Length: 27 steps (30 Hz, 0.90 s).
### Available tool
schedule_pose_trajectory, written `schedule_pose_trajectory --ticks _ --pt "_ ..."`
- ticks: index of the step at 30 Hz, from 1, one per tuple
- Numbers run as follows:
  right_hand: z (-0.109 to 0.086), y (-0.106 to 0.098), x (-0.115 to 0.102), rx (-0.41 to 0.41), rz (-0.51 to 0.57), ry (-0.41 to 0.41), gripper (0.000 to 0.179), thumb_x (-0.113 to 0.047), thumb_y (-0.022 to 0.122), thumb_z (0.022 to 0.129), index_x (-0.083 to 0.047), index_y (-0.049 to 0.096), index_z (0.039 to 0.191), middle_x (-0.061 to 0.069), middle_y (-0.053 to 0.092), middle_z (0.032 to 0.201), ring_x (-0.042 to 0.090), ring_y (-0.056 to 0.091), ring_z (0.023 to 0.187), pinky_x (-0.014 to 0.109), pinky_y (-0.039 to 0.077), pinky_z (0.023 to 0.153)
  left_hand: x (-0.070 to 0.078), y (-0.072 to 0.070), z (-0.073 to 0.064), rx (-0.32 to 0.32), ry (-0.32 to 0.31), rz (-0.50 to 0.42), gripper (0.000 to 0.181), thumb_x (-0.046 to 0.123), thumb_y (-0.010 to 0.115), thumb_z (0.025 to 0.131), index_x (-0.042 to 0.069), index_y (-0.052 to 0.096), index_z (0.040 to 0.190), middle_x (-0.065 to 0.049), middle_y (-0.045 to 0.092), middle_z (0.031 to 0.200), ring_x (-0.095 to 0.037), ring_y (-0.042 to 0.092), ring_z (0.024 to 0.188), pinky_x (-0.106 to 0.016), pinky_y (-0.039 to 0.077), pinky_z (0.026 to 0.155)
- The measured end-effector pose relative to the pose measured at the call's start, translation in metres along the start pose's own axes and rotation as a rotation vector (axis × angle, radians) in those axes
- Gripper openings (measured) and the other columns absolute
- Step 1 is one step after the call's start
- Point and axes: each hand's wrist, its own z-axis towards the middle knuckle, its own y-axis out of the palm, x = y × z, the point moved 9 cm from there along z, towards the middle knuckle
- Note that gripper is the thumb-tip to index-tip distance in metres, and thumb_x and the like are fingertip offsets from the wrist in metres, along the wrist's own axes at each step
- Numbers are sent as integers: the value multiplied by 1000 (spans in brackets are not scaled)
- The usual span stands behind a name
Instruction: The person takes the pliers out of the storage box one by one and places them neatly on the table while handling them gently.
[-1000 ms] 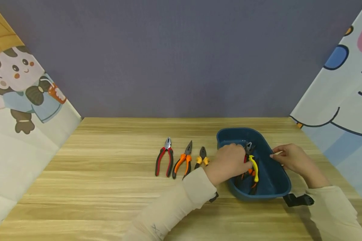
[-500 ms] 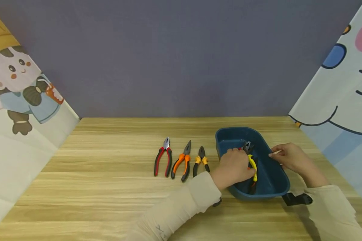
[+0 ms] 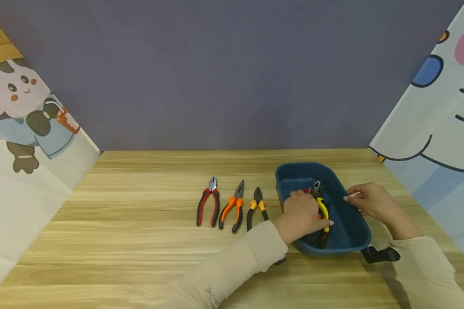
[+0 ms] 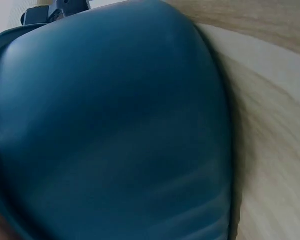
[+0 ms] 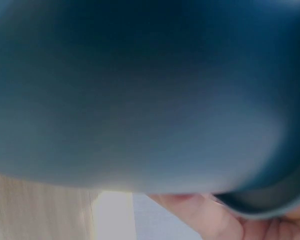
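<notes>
the left grip (image 3: 303, 214) is over pliers (image 3: 323, 210) in the blue bin (image 3: 348, 236), fingers hidden, so i cannot tell what it holds. the right grip (image 3: 371, 204) pinches the bin's edge (image 3: 334, 172). three other pliers (image 3: 238, 198) lie on the desk (image 3: 120, 240).

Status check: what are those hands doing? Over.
Left hand inside blue bin, grip hidden. Right hand pinches its rim. Three pliers on table. Left hand partly blocks view of tools inside.
</notes>
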Motion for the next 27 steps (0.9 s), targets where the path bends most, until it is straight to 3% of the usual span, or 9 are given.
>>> schedule_pose_trajectory --ticks 8,13,20,27 --pt "0 0 0 2 -8 -1 37 -14 57 93 18 55 112 26 67 89 17 62 61 35 53 55 2 3 3 11 -16 25 79 78 53 72 20 60 125 -1 52 129 -17 53 114 -25 52 75" --pt "1 0 1 4 -8 4 37 -14 57 93 18 54 112 25 67 88 17 62 62 35 53 55 3 6 4 -7 -39 41 72 80 50 72 22 66 112 1 55 118 -14 54 97 -24 51 66" --pt "0 1 1 -1 2 6 38 -13 56 93 19 53 113 28 66 91 18 62 63 35 53 55 5 15 10 -80 -80 64 77 82 42 73 27 60 124 2 44 138 -15 42 127 -24 50 80" --pt "0 1 -1 10 2 -4 36 -12 56 93 19 55 111 25 67 86 16 61 59 34 52 53 7 19 12 -109 -102 80 81 83 40 74 26 56 129 1 41 140 -14 40 128 -23 49 82"
